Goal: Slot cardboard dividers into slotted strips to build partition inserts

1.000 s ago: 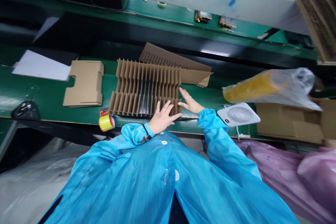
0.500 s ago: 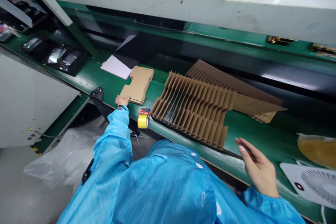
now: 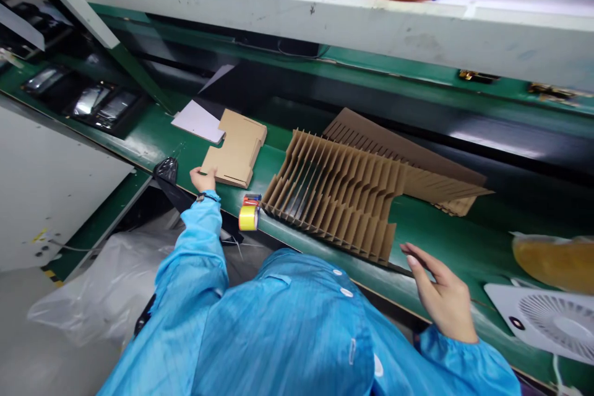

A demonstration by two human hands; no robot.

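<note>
My left hand (image 3: 203, 180) is closed on the near left corner of a flat stack of notched cardboard pieces (image 3: 236, 147), with some fingers hidden at the edge. The stack is over the green bench, slightly tilted. To its right stands a cardboard divider grid (image 3: 336, 195) with many upright slats. My right hand (image 3: 443, 291) hovers past the grid's right end, apart from it, thumb and fingers spread and nothing held. A yellow tape roll (image 3: 248, 218) lies at the bench edge between my left hand and the grid.
Slotted cardboard strips (image 3: 408, 154) lie behind the grid. A white fan (image 3: 552, 322) and an amber round object (image 3: 557, 260) are at right. White sheets (image 3: 197, 120) lie behind the stack. A pale shelf (image 3: 301, 9) overhangs the green bench (image 3: 429, 226). Black trays (image 3: 104, 105) sit at far left.
The cardboard stack has shifted slightly left and away with my left hand, covering more of the dark sheet behind it. My right hand has come a little closer to the grid. The view has turned slightly.
</note>
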